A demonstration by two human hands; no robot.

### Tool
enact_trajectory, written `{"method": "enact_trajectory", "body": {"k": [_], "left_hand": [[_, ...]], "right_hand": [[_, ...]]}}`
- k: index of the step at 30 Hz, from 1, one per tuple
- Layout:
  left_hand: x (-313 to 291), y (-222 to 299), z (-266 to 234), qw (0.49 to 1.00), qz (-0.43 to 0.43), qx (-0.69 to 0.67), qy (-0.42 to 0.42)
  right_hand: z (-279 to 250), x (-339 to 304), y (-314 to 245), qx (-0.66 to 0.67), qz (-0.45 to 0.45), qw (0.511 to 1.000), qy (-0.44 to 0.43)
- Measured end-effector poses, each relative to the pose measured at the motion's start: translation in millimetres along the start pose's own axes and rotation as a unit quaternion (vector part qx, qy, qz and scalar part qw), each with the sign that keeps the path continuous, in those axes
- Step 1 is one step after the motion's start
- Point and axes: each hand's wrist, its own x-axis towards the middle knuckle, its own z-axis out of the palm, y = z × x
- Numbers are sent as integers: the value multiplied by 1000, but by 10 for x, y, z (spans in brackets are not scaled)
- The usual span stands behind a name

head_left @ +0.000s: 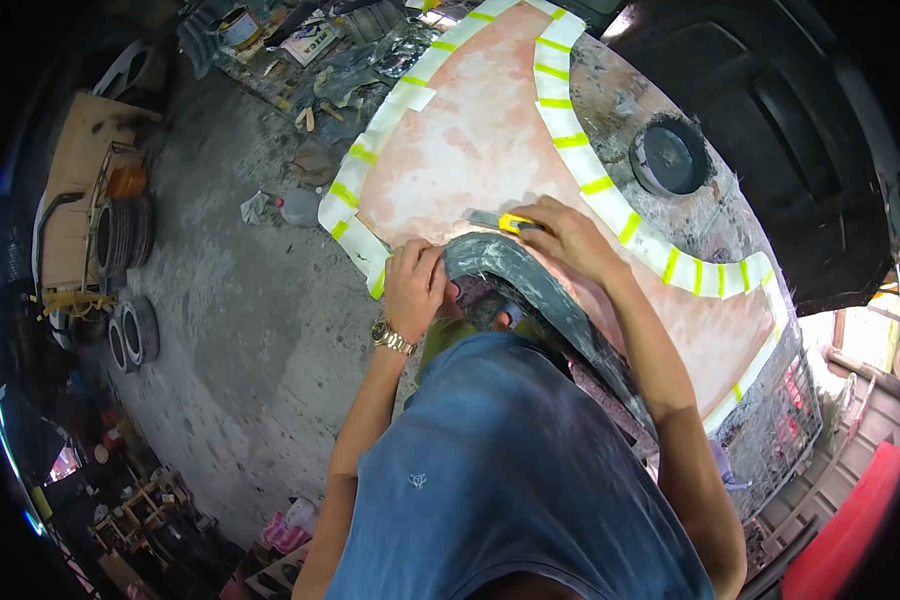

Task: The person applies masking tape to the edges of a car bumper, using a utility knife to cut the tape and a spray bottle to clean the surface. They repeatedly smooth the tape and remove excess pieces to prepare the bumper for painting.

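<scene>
My right hand [570, 236] grips a yellow utility knife [515, 223], its long blade lying left across the pinkish-white panel [460, 120]. Under the blade runs the upper edge of a black curved arch piece [530, 268], set against the panel's near side. At the left end of that arch, my left hand [414, 285] is closed over the panel's near edge, fingers bent and thumb side partly hidden. Paper strips [556, 75], held by short yellow-green tape pieces, border the panel.
A round dark tub [668, 157] stands right of the panel. Beyond its left edge are a plastic bottle [300, 207] and scattered scraps. Tyres [125, 235] and a wooden board [80, 180] stand far left. A large black panel [790, 130] rises at right.
</scene>
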Motion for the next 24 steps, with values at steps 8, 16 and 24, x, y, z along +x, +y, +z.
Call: {"method": "enact_trajectory", "body": {"k": [8,16,24], "left_hand": [[148,-21,31,999,-31,-11,12],[186,-52,56,999,-38,-21,14],[288,-29,146,999,-41,-30,-13]], "right_hand": [[-65,515,81,-125,-139,975,-117],[23,710,140,-154,-173,967,-111],[-43,765,123,-133,-175,962,-162]]}}
